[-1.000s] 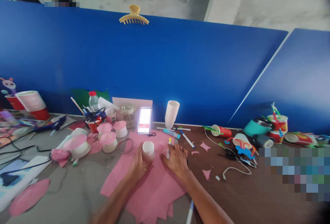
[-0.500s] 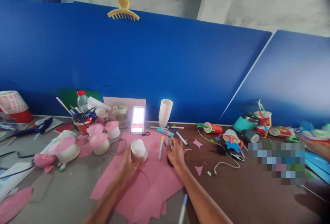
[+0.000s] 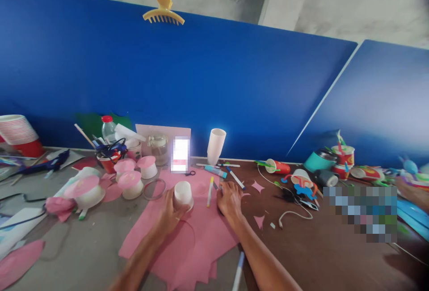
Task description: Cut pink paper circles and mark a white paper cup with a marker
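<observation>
My left hand is wrapped round the lower left side of an upside-down white paper cup, which stands on pink paper sheets. To the right, my right hand rests at the right edge of the sheets with its fingers bent and close together; a dark thing shows under its palm, too hidden to name. Between the hands lies a yellow marker. Just beyond my right hand are a blue-capped marker and a light blue pen.
White cups with pink tops stand at the left, near a pen holder. A tall white cup is by the blue partition. Decorated cups and a cable lie at the right, with another person's hand beyond.
The view has shifted slightly. My left hand stays on the cup, and the fingers of my right hand are a little lower and more bent.
</observation>
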`<state>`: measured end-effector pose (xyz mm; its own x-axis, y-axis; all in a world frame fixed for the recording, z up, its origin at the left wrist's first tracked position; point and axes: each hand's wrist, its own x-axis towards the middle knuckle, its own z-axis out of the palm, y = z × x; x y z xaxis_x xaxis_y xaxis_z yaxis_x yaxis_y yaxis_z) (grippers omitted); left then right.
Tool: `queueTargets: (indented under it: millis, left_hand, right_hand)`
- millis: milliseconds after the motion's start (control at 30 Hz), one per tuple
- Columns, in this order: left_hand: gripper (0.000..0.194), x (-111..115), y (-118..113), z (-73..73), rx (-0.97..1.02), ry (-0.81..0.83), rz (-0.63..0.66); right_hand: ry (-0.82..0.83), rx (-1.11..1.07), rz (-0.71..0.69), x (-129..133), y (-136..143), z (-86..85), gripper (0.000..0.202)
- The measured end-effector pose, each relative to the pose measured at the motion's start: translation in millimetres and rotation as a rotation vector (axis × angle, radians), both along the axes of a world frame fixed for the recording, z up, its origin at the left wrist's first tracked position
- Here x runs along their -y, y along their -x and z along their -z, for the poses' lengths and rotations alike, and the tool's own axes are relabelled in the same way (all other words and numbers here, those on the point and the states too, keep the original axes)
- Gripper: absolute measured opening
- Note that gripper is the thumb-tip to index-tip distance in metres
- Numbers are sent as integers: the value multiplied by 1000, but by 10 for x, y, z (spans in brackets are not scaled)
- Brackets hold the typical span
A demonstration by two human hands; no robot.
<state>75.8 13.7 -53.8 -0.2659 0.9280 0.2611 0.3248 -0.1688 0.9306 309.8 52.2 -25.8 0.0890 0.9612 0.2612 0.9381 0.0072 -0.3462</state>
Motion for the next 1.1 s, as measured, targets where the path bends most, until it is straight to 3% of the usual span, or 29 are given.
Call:
queueTargets:
  millis: [200,400,533,733,800,900,1000,1100]
  left_hand:
    - [52,13,-23,10,-28,-35,13]
    - [51,25,-20,46,-12,-25,24]
    - [44,27,-16,37,-34,-16,44]
    - [44,28,-19,37,-71,-42,67]
    - [45,30,-19,41,-79,-44,69]
    - [47,30,-12,47,-93,-37,64]
    - [50,29,-1,52,-120,8,90]
    - [56,25,9,63,-157,44,106]
  right_hand:
    - [35,42,25,-3,8,-26,35]
    - [36,107,213,-129,-179,-3,54]
    - [139,95,238,-188,-301,31,46]
    - [42,19,194,-194,-307,65,36]
    - [-27,-38,205,-216,-300,89,38]
    - [-284,-193,212,-273,-285,171,34]
    - [-592,-289,128,-325,-262,283,26]
    - [-715,-262,-4,-334,-244,367,25]
